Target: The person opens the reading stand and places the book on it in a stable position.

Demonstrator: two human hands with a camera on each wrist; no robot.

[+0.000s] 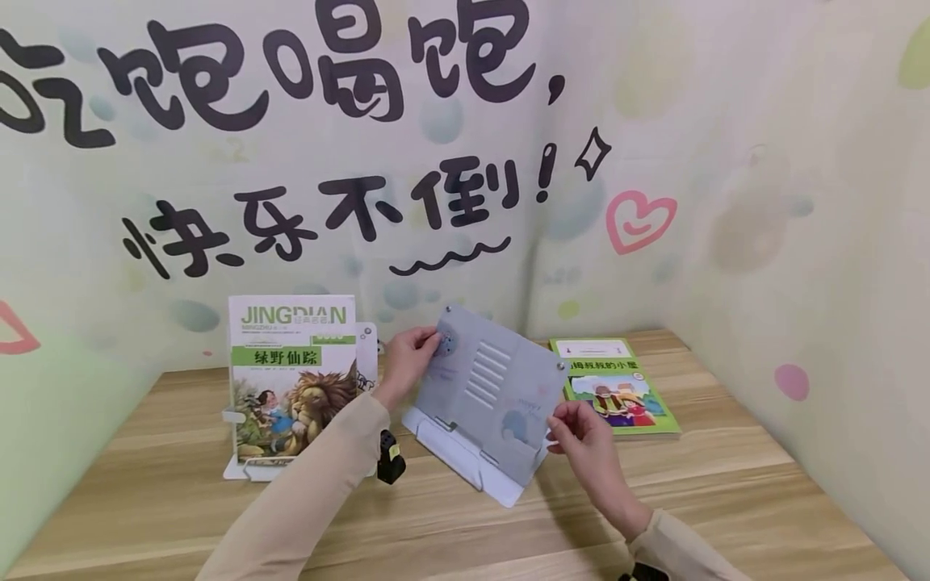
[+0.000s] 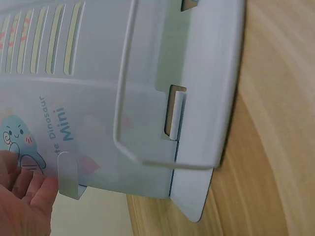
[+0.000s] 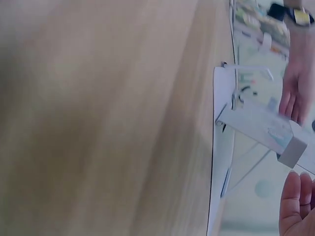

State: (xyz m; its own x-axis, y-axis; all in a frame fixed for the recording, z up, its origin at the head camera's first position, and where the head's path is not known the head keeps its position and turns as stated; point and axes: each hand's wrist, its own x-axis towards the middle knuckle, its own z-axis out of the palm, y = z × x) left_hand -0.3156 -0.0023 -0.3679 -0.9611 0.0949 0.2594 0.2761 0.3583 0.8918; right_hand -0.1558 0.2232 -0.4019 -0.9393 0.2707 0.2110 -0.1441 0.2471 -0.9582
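Observation:
A pale blue-grey metal book stand [image 1: 475, 411] with slots and a cartoon dinosaur print stands tilted back on its base, turned at an angle on the table. Its slotted plate and wire lip show closely in the left wrist view. My left hand [image 1: 408, 363] pinches the upper left edge of the plate; in the left wrist view that hand [image 2: 27, 201] is beside a small side clip [image 2: 69, 176]. On the opposite side my right hand [image 1: 590, 452] pinches the right edge between thumb and fingers. The right wrist view shows only part of the right hand [image 3: 298, 204].
To the left, a second white stand [image 1: 369, 347] holds a book with a lion on its cover [image 1: 294, 387]. Behind the right hand a green-edged picture book [image 1: 617, 387] lies on the wooden table [image 1: 726, 484]. A printed cloth wall [image 1: 726, 121] closes off the back and sides.

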